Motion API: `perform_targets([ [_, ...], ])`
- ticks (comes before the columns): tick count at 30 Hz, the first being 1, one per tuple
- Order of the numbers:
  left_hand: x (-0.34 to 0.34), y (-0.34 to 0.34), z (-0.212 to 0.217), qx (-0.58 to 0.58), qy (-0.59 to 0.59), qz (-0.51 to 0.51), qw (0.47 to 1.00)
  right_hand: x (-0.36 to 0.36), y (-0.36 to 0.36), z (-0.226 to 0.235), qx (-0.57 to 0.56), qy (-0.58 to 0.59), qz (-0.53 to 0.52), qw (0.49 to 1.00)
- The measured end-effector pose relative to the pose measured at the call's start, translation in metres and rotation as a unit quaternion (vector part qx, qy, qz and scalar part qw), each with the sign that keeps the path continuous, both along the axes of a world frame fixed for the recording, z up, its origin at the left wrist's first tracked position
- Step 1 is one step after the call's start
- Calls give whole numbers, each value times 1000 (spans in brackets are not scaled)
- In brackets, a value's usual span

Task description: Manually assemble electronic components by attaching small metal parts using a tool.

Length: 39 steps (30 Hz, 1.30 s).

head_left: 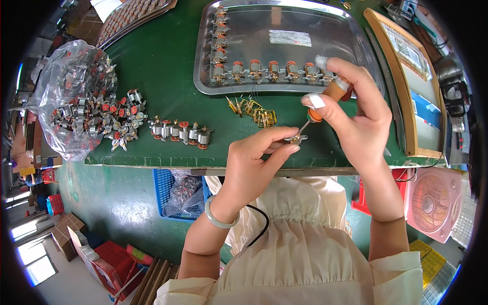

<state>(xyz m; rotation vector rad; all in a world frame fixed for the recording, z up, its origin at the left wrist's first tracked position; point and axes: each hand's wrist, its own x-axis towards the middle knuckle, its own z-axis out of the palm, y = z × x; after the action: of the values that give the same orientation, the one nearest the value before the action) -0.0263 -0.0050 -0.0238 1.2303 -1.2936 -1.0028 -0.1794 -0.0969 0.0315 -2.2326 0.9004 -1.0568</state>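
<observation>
1. The work in hand looks like a fastening or adjusting step: the screwdriver (pixel 335 92), orange-handled with a thin metal shaft, is angled down to the small metal part (pixel 297 139), its tip at or very near the top of it; contact is too fine to tell.
2. The left hand (pixel 250 156) is nearly closed, thumb and fingertips pinching that part just above the table's near edge, right of its middle.
3. The right hand (pixel 367 119) is partly curled, with thumb and forefinger around the screwdriver's handle; white wrapping covers both fingertips.
4. The next move, I judge, calls for a steady pinch on the left and the shaft kept in line while the handle is turned.
5. Beyond the hands, toward the table's far edge, a metal tray (pixel 325 25) carries components (pixel 255 68) along its left and near sides. Brass-coloured clips (pixel 265 118) lie just off its near edge; a short row of components (pixel 180 132) sits farther left, near the table's near edge.
6. Writing: the tray bears a pale label (pixel 290 38), and a wooden frame (pixel 387 66) by the table's right edge holds a printed sheet (pixel 426 108) with a blue panel; no brand is legible.
</observation>
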Motion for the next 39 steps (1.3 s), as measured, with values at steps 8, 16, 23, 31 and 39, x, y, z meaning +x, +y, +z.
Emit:
perform_targets([
  [8, 1, 1, -4, -15, 1, 25, 1000, -3, -6, -2, 60, -30, 71, 995],
  [16, 1, 2, -2, -14, -1, 30, 999, 2, -7, 3, 171, -106, 115, 973],
  [23, 1, 0, -3, -21, -3, 29, 999, -2, -14, 4, 176, -106, 171, 964],
  [31, 1, 1, 0, -16, -18, 19, 1000, 1, -21, 12, 284, -67, 136, 947],
  [39, 1, -1, 2, -26, -19, -4, 999, 6, -6, -1, 284, -227, 82, 928],
])
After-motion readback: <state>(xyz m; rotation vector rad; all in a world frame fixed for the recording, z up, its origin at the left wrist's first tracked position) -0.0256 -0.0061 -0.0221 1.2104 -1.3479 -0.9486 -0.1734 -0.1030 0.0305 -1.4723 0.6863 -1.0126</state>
